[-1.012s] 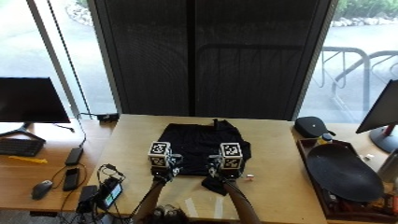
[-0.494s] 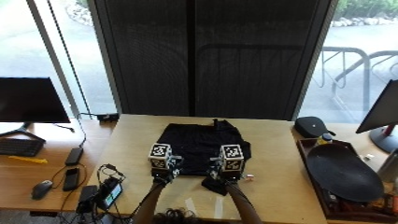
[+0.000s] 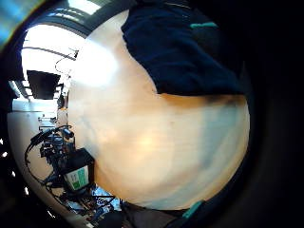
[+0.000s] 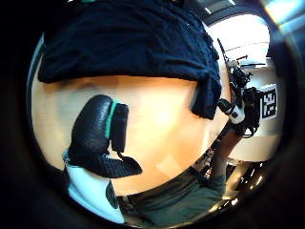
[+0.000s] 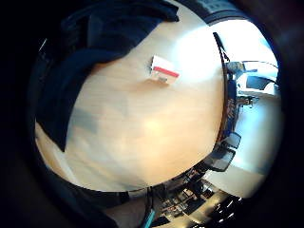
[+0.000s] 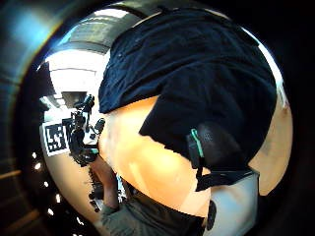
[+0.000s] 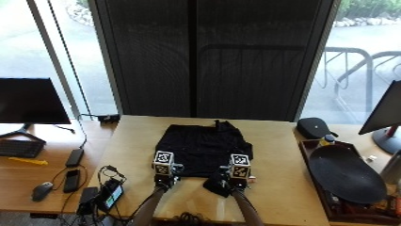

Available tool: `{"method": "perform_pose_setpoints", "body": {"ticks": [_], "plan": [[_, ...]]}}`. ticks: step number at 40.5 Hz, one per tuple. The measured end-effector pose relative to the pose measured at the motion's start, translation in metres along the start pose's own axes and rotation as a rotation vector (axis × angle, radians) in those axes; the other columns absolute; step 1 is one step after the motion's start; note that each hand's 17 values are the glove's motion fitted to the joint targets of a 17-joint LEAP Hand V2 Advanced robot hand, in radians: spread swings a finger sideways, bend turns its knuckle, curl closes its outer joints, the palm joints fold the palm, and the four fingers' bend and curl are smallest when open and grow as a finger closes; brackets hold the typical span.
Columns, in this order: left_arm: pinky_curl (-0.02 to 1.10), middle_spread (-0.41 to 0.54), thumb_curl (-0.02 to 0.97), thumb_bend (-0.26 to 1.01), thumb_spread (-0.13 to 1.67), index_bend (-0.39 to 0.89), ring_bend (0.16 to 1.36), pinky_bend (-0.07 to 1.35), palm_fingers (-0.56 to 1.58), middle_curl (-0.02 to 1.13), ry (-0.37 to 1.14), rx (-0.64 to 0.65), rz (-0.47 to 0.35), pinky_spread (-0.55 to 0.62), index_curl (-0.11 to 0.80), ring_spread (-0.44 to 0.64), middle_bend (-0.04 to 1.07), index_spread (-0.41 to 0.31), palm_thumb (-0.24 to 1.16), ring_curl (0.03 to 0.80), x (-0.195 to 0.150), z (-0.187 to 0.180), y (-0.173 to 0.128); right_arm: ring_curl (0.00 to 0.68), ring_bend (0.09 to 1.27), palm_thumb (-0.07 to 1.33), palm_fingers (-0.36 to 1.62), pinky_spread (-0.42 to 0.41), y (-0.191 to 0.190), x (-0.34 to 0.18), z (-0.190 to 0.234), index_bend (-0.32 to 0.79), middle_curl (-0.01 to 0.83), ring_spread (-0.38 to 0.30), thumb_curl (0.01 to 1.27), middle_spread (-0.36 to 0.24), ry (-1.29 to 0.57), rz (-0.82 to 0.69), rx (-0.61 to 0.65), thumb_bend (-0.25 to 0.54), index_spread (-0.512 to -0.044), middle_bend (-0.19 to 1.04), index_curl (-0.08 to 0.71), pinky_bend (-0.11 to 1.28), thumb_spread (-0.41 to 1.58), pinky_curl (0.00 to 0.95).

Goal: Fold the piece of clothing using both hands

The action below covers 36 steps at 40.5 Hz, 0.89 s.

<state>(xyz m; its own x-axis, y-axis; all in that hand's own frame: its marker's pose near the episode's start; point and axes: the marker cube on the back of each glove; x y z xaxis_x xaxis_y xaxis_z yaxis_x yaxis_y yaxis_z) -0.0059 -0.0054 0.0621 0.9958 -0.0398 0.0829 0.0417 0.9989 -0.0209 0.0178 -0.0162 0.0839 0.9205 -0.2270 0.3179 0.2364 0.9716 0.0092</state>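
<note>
A black garment (image 7: pixel 202 147) lies spread flat in the middle of the wooden table (image 7: pixel 282 165). One sleeve or corner (image 7: pixel 219 185) sticks out towards the near edge. My left hand (image 7: pixel 164 173) hovers over bare wood just short of the near hem. Its thumb (image 4: pixel 97 136) is relaxed and touches no cloth (image 4: pixel 133 43). My right hand (image 7: pixel 236 178) hangs beside the protruding corner. Its thumb (image 6: pixel 214 147) is over the dark cloth (image 6: pixel 192 73) without visibly pinching it. No fingers curl around anything in either hand's views.
A small white and red card (image 5: pixel 164 70) lies on the table beside the garment. A dark oval tray (image 7: pixel 346 175) and a black case (image 7: pixel 313 127) stand at the right. Cables and devices (image 7: pixel 108 192) sit at the left near corner, with a monitor (image 7: pixel 31 101) beyond.
Both hands have drifted slightly towards the near edge of the table. The garment lies as before.
</note>
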Motion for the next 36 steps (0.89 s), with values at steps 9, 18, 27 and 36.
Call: {"method": "perform_pose_setpoints", "body": {"ticks": [9,18,27,36], "plan": [[0.29,0.009,0.312,0.01,1.16,0.16,0.59,0.42,0.43,0.36,-0.118,-0.013,-0.011,0.27,0.294,0.1,0.17,-0.115,0.43,0.312,-0.007,0.013,-0.011,0.268,0.4,0.7,0.13,0.119,-0.016,0.019,0.02,0.15,0.247,0.114,0.34,0.054,-0.009,0.022,-0.075,0.114,-0.323,0.18,0.234,0.81,1.17,0.365],[0.28,-0.099,0.325,0.02,1.22,0.19,0.59,0.34,0.64,0.38,-0.202,0.101,0.016,0.2,0.332,-0.04,0.23,-0.148,0.52,0.317,-0.015,0.022,-0.027,0.278,0.41,0.74,0.31,0.076,-0.011,0.036,0.021,0.22,0.275,0.026,0.34,0.01,0.046,0.088,-0.12,0.079,-0.318,0.21,0.287,0.66,1.16,0.321],[0.28,-0.199,0.325,0.02,1.26,0.2,0.58,0.25,0.9,0.4,-0.429,0.368,0.036,0.07,0.377,-0.18,0.23,-0.202,0.57,0.33,-0.017,0.01,-0.027,0.311,0.47,0.84,0.63,0.022,-0.006,0.048,0.007,0.28,0.308,-0.095,0.34,-0.057,0.384,0.239,0.006,0.101,-0.311,0.21,0.348,0.5,1.21,0.286],[0.29,-0.287,0.341,0.0,1.2,0.22,0.6,0.16,1.19,0.45,-0.421,0.265,0.044,-0.11,0.421,-0.32,0.3,-0.279,0.63,0.365,-0.021,-0.004,-0.014,0.35,0.53,1.0,1.06,-0.106,0.005,0.039,-0.008,0.21,0.338,-0.185,0.36,-0.105,0.51,0.227,-0.006,0.149,-0.285,0.19,0.369,0.47,1.18,0.298]]}}
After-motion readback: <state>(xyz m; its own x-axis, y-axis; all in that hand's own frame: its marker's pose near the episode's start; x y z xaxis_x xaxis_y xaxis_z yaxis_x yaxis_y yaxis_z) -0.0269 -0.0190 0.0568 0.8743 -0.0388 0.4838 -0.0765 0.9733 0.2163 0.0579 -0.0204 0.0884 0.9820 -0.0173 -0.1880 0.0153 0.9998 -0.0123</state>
